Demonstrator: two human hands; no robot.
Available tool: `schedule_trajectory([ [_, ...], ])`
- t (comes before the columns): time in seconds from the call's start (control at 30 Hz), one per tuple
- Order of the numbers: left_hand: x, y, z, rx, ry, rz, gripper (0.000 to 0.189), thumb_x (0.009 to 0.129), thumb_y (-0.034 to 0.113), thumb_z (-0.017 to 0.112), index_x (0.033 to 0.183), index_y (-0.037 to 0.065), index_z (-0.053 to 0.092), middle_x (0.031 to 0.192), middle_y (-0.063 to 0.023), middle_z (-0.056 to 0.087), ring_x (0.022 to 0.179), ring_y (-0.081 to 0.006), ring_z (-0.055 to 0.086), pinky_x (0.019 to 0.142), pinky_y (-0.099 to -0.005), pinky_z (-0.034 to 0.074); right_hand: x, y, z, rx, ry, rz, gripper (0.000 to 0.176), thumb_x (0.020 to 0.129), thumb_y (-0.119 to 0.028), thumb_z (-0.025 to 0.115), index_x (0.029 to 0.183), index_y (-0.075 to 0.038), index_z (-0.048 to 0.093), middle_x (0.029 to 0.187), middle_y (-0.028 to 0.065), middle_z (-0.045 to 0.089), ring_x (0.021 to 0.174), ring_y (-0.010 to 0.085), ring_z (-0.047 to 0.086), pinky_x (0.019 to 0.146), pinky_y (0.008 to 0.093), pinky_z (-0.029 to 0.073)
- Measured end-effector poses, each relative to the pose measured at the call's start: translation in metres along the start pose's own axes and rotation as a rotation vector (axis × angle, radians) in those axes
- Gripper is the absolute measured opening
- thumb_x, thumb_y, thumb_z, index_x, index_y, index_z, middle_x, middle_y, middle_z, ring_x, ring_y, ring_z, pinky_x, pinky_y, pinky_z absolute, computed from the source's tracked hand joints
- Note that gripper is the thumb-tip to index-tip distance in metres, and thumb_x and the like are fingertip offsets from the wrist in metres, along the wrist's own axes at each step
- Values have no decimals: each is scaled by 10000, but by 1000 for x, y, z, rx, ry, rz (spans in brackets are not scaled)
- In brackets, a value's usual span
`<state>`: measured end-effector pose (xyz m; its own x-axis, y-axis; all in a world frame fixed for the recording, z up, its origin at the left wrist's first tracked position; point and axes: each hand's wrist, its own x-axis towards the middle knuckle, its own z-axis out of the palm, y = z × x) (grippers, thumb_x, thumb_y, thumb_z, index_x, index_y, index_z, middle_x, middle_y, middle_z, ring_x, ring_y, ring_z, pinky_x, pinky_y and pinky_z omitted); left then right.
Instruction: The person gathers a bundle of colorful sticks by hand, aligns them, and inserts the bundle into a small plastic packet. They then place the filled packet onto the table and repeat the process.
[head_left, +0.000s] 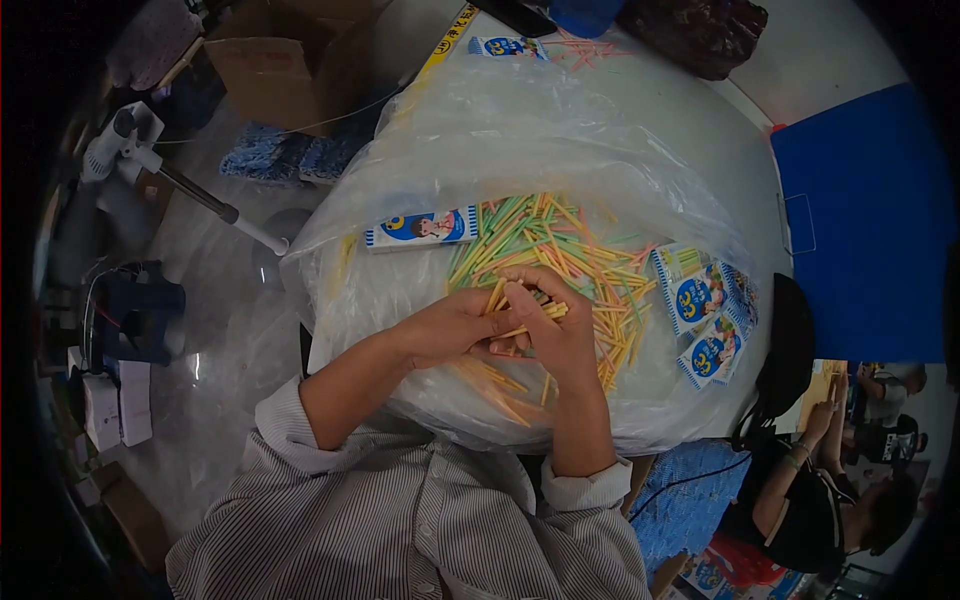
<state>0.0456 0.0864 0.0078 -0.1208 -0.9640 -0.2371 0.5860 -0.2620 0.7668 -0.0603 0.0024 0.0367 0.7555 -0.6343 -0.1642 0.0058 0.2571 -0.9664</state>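
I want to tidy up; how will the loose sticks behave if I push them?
The sticks look straight and thin, so likely stiff but perhaps easy to snap. They lie loose and crisscrossed over the plastic, so they'll probably slide and scatter.

Packets (694, 299): blue logo, lettering unclear. Yellow tape (456, 34): characters illegible.

We've got a cardboard box (262, 80) open at upper left, blue-patterned packs (265, 155) just below it. Pole stand (200, 190) nearby, white and dark grey, slanting over the floor (215, 400). Dark blue stool-like item (140, 315) far left, white boxes (133, 400) below that, second carton (130, 515) lower left. Right side: we see a big flat blue panel (865, 225), black item (785, 360) beside it, too dark to ID. Person in black top (795, 500) lower right. Dark red plastic bag (700, 35) up top.
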Motion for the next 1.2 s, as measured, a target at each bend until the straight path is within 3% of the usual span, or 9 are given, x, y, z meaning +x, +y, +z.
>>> schedule_trajectory([
  [0.3,-4,4,1,-10,-54,-93,234,850,259,435,822,38,506,725,1,476,614,-48,409,506,-163,331,1,-3,0,12,-20,8,92,767,-62,525,827,7,514,731,10,496,494,38,439,390,158,375],
  [0.4,-4,4,0,64,-98,-119,221,852,233,435,858,24,504,757,-13,487,623,-54,416,512,-159,335,5,14,-12,-364,-115,-165,112,760,-66,537,841,6,509,735,4,500,517,37,445,419,157,363],
  [0.5,-4,1,1,75,-84,-125,217,851,218,438,885,12,496,778,-22,498,634,-64,435,532,-155,349,5,14,-8,-294,-89,-100,153,753,-67,546,884,10,524,781,25,517,621,60,481,500,175,400],
  [0.57,-4,2,2,49,-43,-120,216,849,212,441,895,7,492,786,-26,506,642,-69,448,544,-155,358,5,11,-3,-442,48,-392,194,773,-79,519,946,10,526,848,47,526,743,93,498,596,187,418],
  [0.7,-6,3,4,18,-57,-73,189,847,187,444,910,15,493,813,-39,523,694,-76,488,571,-166,379,0,4,-9,-462,-32,-522,255,809,-115,475,1029,14,488,898,61,524,818,123,498,659,195,419],
  [0.77,-6,2,1,-6,-73,-62,184,846,183,446,914,18,493,818,-41,526,707,-76,496,574,-171,383,-10,-10,-2,-273,-26,-186,281,847,-148,412,1063,25,462,900,69,526,724,108,516,597,190,425],
  [0.97,-17,3,3,-78,-200,-72,186,836,195,469,918,29,488,813,-37,522,679,-66,494,553,-164,385,-24,5,-7,132,-291,238,295,854,-184,398,1033,36,478,733,61,543,510,64,492,476,169,400],
  [1.1,-24,2,10,-103,-134,-86,225,820,193,499,965,25,459,805,-32,518,670,-72,506,542,-182,403,-27,-2,5,83,-346,158,271,862,-193,378,981,18,499,763,55,546,562,76,506,497,178,412],
  [1.2,-28,9,15,76,-76,-57,312,795,205,538,1010,7,431,820,-45,520,696,-100,524,564,-221,425,-28,2,19,173,-119,58,239,868,-195,364,912,2,491,777,51,541,611,71,500,496,185,406],
])
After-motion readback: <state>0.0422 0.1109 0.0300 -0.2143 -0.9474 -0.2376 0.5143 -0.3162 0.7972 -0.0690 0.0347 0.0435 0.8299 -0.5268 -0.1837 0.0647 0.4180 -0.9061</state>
